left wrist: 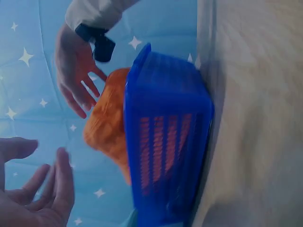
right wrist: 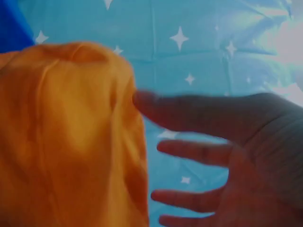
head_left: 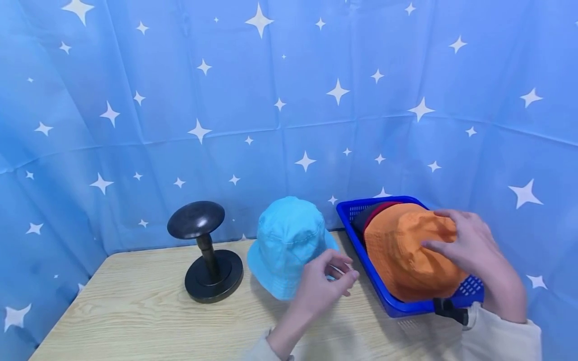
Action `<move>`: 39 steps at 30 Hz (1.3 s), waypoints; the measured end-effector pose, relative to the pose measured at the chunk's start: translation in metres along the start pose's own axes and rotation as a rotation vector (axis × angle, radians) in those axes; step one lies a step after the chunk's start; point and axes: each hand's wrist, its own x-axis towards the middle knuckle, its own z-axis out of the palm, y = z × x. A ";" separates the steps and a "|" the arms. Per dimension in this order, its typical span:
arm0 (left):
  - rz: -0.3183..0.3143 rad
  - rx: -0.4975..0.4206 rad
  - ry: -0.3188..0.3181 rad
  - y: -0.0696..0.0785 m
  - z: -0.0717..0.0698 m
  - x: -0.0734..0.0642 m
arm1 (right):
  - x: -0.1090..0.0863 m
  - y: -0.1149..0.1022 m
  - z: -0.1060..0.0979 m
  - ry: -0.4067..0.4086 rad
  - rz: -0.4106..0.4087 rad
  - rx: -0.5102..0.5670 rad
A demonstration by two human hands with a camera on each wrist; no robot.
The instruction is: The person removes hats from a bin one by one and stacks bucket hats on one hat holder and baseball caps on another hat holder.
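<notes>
An orange bucket hat (head_left: 406, 250) lies crown up on top of other hats in a blue plastic basket (head_left: 390, 307). My right hand (head_left: 474, 245) is spread at the hat's right side, thumb and fingers apart; in the right wrist view the thumb tip is at the orange cloth or just short of it. My left hand (head_left: 322, 281) hovers over the table between the basket and a light blue bucket hat (head_left: 289, 235), its fingers loosely bent around nothing. The light blue hat stands crown up on the table, partly covered by the left hand.
A black hat stand (head_left: 209, 255) with a domed top and round base stands on the left of the wooden table (head_left: 135, 306). A dark hat with a red edge (head_left: 377, 213) shows under the orange one. Behind hangs a blue star-patterned curtain (head_left: 253, 90).
</notes>
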 end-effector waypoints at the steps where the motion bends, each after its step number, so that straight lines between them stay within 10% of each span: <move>1: -0.037 -0.016 -0.018 -0.003 0.005 0.002 | 0.000 0.003 -0.001 0.000 0.016 -0.008; 11: -0.301 -0.012 0.021 -0.030 0.048 0.014 | 0.001 0.017 0.002 0.063 0.129 -0.015; 19: -0.396 -0.231 0.082 -0.032 0.072 0.018 | 0.007 0.018 0.009 0.121 0.190 0.013; 33: -0.412 -0.301 0.099 -0.030 0.079 0.018 | 0.012 0.017 0.014 0.214 0.272 0.052; 39: -0.391 -0.305 0.103 -0.031 0.079 0.018 | 0.012 0.005 0.009 0.469 0.308 0.162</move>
